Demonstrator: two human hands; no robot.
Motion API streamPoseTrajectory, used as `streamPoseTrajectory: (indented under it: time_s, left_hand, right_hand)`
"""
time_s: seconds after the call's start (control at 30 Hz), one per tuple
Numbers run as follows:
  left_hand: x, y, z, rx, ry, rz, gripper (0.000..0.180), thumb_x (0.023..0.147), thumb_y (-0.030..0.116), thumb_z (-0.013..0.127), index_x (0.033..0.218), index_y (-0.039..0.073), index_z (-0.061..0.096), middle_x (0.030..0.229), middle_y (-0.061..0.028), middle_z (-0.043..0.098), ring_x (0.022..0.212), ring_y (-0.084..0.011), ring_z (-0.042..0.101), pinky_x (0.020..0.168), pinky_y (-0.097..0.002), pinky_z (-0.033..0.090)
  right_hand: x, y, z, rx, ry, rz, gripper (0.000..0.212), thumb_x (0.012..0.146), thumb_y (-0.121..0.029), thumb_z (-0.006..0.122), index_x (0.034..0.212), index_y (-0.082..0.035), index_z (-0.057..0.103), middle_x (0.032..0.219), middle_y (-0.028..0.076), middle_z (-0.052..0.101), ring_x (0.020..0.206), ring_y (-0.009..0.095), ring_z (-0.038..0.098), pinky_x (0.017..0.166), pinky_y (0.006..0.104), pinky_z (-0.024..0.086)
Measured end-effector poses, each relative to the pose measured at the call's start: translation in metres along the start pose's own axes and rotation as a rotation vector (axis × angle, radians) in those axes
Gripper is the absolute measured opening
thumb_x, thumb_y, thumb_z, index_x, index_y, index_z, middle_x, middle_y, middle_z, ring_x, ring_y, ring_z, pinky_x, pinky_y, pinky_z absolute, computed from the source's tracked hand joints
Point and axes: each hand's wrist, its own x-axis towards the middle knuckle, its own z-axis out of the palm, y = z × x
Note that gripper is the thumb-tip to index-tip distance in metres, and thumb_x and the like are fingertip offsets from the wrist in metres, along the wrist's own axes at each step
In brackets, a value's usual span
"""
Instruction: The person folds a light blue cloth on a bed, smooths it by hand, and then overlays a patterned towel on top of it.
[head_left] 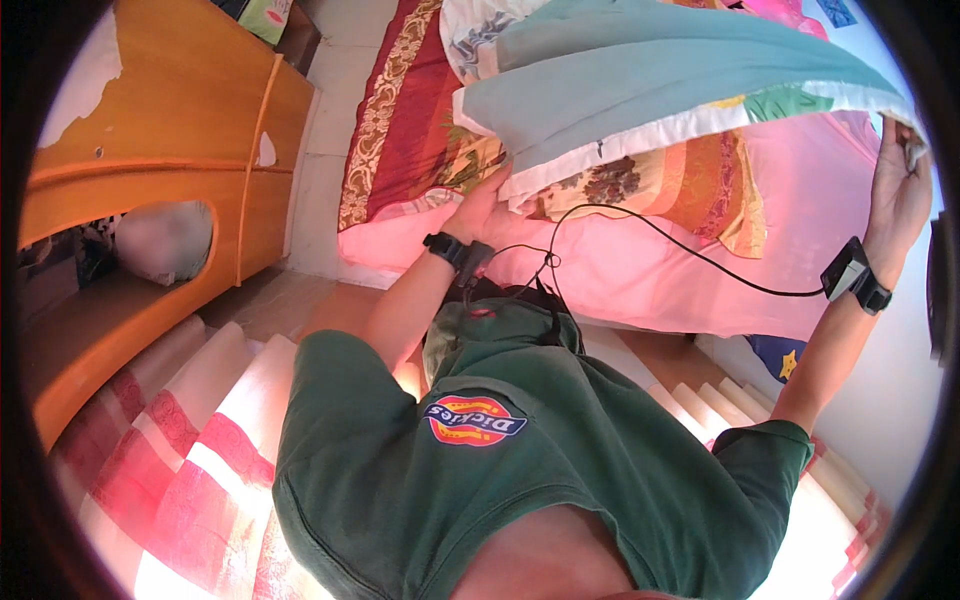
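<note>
A blue-green blanket (640, 80) with a white border and some printed patches is stretched between my hands above a bed. My right hand (903, 190), raised at the far right, is closed on a corner of it. My left hand (482, 207) grips its near left corner, the fingers partly hidden by the cloth. Beneath hang a patterned red and orange cover (690, 190) and a pink sheet (810, 200). Each wrist wears a black strap with a small device, and a thin black cable (700, 247) runs to the right one.
An orange wooden cabinet (190, 130) with an oval opening stands at the left, with items inside. Red-and-white curtains (190, 460) hang behind me on both sides. A pale wall (905, 400) borders the right, and a dark blue item with a yellow star (775, 352) lies below the bed edge.
</note>
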Motion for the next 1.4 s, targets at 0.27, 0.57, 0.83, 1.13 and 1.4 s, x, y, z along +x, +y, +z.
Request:
streamPoseTrajectory:
  time_s: [0.27,0.57,0.83,1.13,1.4]
  left_hand:
    - [-0.087,0.04,-0.016,0.37,0.381,0.076,0.029,0.093,0.02,0.052,0.114,-0.001,0.052,0.105,-0.0116,0.061,0.086,-0.0172,0.059,0.066,-0.0272,0.05]
    - [-0.137,0.042,-0.01,0.674,0.618,0.258,0.022,0.089,0.016,0.059,0.106,0.001,0.058,0.098,-0.0052,0.061,0.082,-0.0109,0.057,0.064,-0.0243,0.047]
    - [-0.151,0.058,-0.028,1.135,0.783,0.5,0.023,0.084,0.02,0.066,0.096,0.0,0.064,0.078,-0.001,0.062,0.064,-0.0074,0.053,0.057,-0.0228,0.042]
    - [-0.18,0.043,-0.08,1.362,1.158,0.319,0.025,0.081,0.026,0.07,0.086,0.001,0.068,0.067,0.0022,0.058,0.056,-0.0058,0.05,0.051,-0.0225,0.042]
    - [-0.19,0.042,-0.108,1.349,1.262,0.366,0.032,0.089,0.027,0.058,0.088,-0.004,0.066,0.068,-0.0018,0.059,0.055,-0.0076,0.051,0.05,-0.0229,0.042]
  right_hand:
    - [-0.097,0.056,-0.038,-0.13,0.314,0.155,0.037,0.094,-0.003,0.036,0.125,0.018,0.037,0.091,0.013,0.05,0.088,0.019,0.052,0.105,0.0418,0.037]
    - [-0.217,0.097,-0.065,-0.174,0.607,0.465,0.035,0.093,-0.01,0.045,0.119,0.013,0.048,0.103,0.014,0.056,0.093,0.02,0.056,0.09,0.0344,0.048]
    - [-0.381,0.15,-0.103,-0.453,0.487,0.957,0.03,0.095,-0.019,0.045,0.111,0.005,0.057,0.096,0.007,0.059,0.078,0.011,0.057,0.067,0.0264,0.052]
    - [-0.502,0.209,-0.119,-0.653,0.374,1.3,0.012,0.092,-0.012,0.046,0.104,-0.01,0.048,0.068,0.001,0.046,0.05,0.008,0.048,0.041,0.0295,0.052]
    - [-0.511,0.251,-0.123,-0.808,0.405,1.369,0.022,0.092,-0.015,0.047,0.107,-0.007,0.033,0.066,0.006,0.046,0.049,0.013,0.049,0.037,0.0335,0.05]
